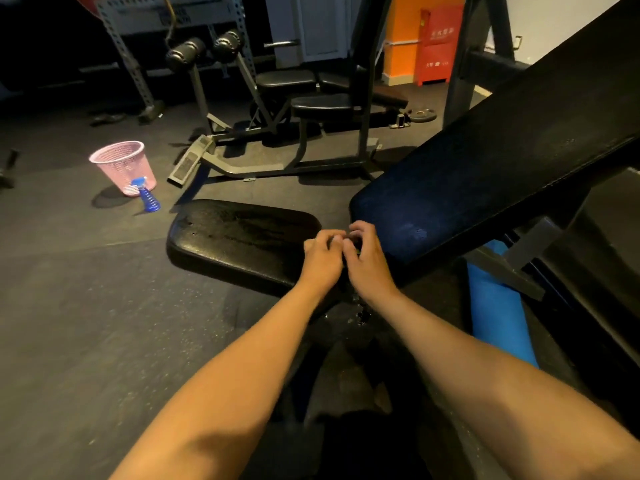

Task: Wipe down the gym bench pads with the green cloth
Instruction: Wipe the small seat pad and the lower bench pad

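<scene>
The black seat pad (239, 244) lies flat in the middle, its surface glistening wet. The inclined back pad (485, 174) rises to the upper right. My left hand (322, 261) and my right hand (369, 261) meet over the gap between the two pads, fingers curled toward each other. Between them they grip a small dark bunched thing, the cloth (346, 241); its colour does not show in the dim light and most of it is hidden. A few shiny drops (360, 315) hang below my wrists.
A pink mesh basket (121, 164) and a blue spray bottle (149, 197) stand on the rubber floor to the left. Another bench machine (311, 105) stands behind. A blue roll (498, 313) lies under the back pad's frame. A red cabinet (436, 43) is at the back wall.
</scene>
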Tool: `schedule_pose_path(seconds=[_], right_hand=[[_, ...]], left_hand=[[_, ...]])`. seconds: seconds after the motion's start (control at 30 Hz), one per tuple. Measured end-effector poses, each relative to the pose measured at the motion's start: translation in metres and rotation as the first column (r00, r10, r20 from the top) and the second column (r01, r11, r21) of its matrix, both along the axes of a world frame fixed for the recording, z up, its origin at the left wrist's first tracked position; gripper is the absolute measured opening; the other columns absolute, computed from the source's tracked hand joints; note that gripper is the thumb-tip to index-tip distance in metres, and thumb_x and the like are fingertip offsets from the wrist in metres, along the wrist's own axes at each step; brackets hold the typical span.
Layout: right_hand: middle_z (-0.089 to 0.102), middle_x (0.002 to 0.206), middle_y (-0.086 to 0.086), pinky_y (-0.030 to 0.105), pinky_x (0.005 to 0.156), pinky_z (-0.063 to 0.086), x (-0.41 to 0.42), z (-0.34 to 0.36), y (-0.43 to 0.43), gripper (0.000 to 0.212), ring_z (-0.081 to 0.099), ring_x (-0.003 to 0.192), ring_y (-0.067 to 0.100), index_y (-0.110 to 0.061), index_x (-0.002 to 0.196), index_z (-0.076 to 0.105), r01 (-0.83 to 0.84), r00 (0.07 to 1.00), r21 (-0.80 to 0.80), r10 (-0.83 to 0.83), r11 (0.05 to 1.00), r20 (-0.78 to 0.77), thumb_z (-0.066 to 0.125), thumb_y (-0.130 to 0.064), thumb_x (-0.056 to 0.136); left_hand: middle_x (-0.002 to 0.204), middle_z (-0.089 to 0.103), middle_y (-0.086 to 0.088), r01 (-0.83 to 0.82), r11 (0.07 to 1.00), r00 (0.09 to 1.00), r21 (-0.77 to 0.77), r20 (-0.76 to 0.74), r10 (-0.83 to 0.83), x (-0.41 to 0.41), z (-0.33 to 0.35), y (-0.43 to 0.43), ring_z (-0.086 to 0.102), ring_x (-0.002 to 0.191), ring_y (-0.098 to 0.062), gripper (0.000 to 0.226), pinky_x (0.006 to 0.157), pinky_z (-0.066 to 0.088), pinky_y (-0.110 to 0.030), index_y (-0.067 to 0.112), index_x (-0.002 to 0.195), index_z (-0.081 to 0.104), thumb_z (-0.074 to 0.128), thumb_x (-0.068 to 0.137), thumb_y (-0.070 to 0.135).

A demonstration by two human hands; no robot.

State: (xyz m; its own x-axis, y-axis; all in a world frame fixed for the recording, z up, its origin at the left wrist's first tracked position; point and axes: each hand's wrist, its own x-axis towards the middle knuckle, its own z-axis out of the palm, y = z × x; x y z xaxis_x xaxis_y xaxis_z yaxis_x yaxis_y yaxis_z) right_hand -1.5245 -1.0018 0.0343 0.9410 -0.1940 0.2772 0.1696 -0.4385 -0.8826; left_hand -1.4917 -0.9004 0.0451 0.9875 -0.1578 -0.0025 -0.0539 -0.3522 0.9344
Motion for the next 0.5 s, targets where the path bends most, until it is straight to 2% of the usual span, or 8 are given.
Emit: schedule_pose_path(seconds=[0.1,0.17,0.23,0.27,0.33,0.43,0.5], right_hand=[[0.045,0.125,-0.005,0.004,0.081,0.039,-0.006,0.001,0.037,0.019,0.046,0.106,-0.009,-0.029,0.120,0.051,-0.022,0.999,0.061,0.020,0.998,0.038,0.047,-0.024,0.102],[0.044,0.120,-0.004,0.000,0.080,0.038,-0.004,-0.001,0.056,0.016,0.047,0.101,-0.007,-0.023,0.112,0.058,-0.058,0.998,0.045,0.057,0.997,0.030,0.048,-0.017,0.102],[0.044,0.115,-0.003,0.011,0.090,0.041,0.001,-0.010,0.071,0.018,0.050,0.100,0.002,-0.019,0.105,0.062,-0.055,0.998,-0.007,0.055,0.998,0.010,0.047,-0.011,0.101],[0.044,0.115,-0.003,0.018,0.092,0.043,0.004,-0.015,0.078,0.019,0.050,0.101,0.007,-0.018,0.104,0.063,-0.022,1.000,-0.042,0.022,0.999,0.006,0.047,-0.010,0.101],[0.043,0.120,-0.002,0.024,0.095,0.039,0.010,-0.022,0.092,0.020,0.048,0.110,0.014,-0.019,0.110,0.063,0.042,0.999,-0.083,-0.044,0.996,-0.022,0.045,-0.015,0.102],[0.042,0.133,0.003,0.025,0.103,0.033,0.018,-0.020,0.118,0.027,0.042,0.123,0.019,-0.019,0.124,0.061,0.025,0.998,-0.146,-0.034,0.989,-0.061,0.045,-0.022,0.102],[0.043,0.134,0.003,0.025,0.103,0.035,0.024,-0.013,0.137,0.027,0.043,0.124,0.017,-0.019,0.125,0.061,-0.022,1.000,-0.142,0.019,0.990,-0.020,0.047,-0.019,0.101]], left_hand=[[0.126,0.057,0.001,-0.044,0.998,0.999,-0.043,0.010,0.044,-0.009,0.006,0.036,0.058,0.107,-0.007,0.028,0.087,0.050,-0.026,0.026,0.131,0.052,0.040,0.107,0.027],[0.125,0.061,0.002,-0.033,0.999,0.999,0.038,0.039,0.031,-0.012,0.010,0.058,0.059,0.108,-0.008,0.030,0.090,0.051,-0.029,0.027,0.133,0.052,0.039,0.106,0.025],[0.125,0.064,0.002,-0.017,0.971,0.990,0.240,0.142,-0.018,-0.014,0.010,0.082,0.060,0.110,-0.010,0.033,0.094,0.050,-0.030,0.026,0.134,0.056,0.041,0.105,0.020],[0.127,0.065,0.002,-0.043,0.929,0.970,0.369,0.239,-0.049,-0.013,0.007,0.096,0.060,0.114,-0.013,0.035,0.099,0.048,-0.032,0.024,0.134,0.059,0.044,0.103,0.017],[0.135,0.061,-0.001,-0.205,0.814,0.902,0.544,0.428,-0.059,-0.010,-0.002,0.127,0.052,0.129,-0.020,0.036,0.112,0.038,-0.037,0.022,0.132,0.063,0.050,0.099,0.013],[0.155,0.041,-0.008,-0.421,0.673,0.857,0.608,0.510,0.076,-0.013,-0.018,0.171,0.027,0.148,-0.026,0.040,0.122,0.019,-0.047,0.024,0.136,0.059,0.057,0.097,0.017],[0.162,0.028,-0.008,-0.452,0.676,0.845,0.582,0.522,0.116,-0.019,-0.024,0.187,0.015,0.151,-0.030,0.043,0.122,0.014,-0.053,0.028,0.140,0.055,0.058,0.098,0.022]])
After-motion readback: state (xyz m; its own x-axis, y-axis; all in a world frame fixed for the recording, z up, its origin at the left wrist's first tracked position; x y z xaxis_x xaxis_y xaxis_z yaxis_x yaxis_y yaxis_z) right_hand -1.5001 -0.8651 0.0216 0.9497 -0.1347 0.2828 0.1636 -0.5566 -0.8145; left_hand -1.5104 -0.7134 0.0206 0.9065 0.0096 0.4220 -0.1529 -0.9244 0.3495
